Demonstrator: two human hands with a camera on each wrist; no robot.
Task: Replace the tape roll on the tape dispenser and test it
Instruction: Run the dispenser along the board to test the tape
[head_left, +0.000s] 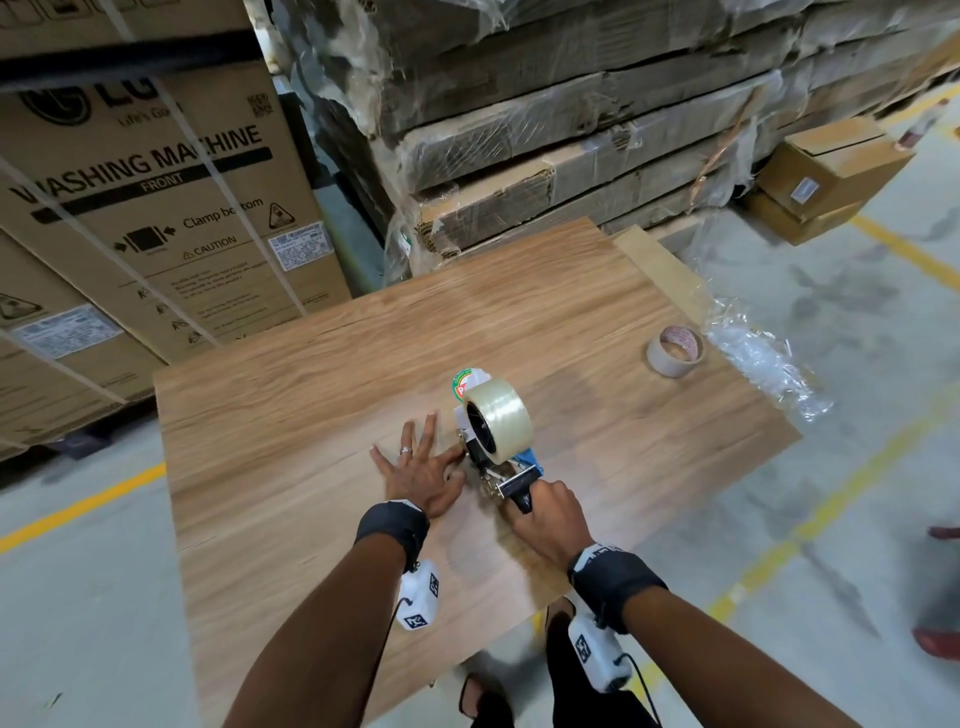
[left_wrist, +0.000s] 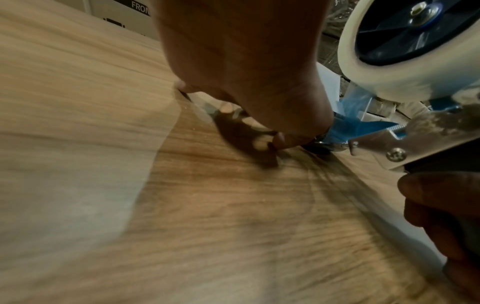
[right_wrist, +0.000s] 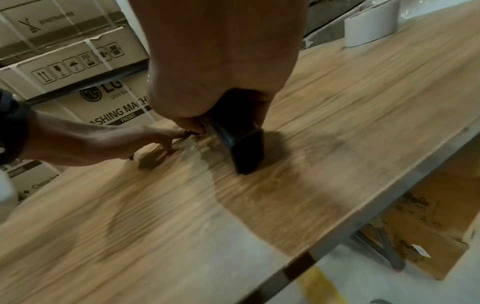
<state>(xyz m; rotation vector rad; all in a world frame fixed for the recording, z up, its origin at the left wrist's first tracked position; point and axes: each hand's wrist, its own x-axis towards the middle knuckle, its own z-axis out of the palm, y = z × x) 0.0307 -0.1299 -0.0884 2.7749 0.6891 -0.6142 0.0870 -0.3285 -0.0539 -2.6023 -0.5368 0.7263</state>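
Observation:
A tape dispenser (head_left: 498, 467) with a blue frame and metal plate lies on the wooden table (head_left: 311, 374), carrying a full clear tape roll (head_left: 501, 418). My right hand (head_left: 548, 514) grips its black handle (right_wrist: 241, 150). My left hand (head_left: 421, 467) lies flat on the table just left of the dispenser's front end, fingers spread, fingertips (left_wrist: 262, 144) pressing the wood beside the blue frame (left_wrist: 348, 125). In the left wrist view the clear tape roll (left_wrist: 405, 72) fills the upper right. Whether tape lies under my fingers is unclear.
A used, nearly empty tape core (head_left: 674, 351) stands at the table's right side, next to crumpled clear plastic wrap (head_left: 763, 364) at the edge. Washing machine cartons (head_left: 156, 208) stand left, wrapped cardboard stacks (head_left: 571, 130) behind. A round label (head_left: 465, 384) lies behind the roll.

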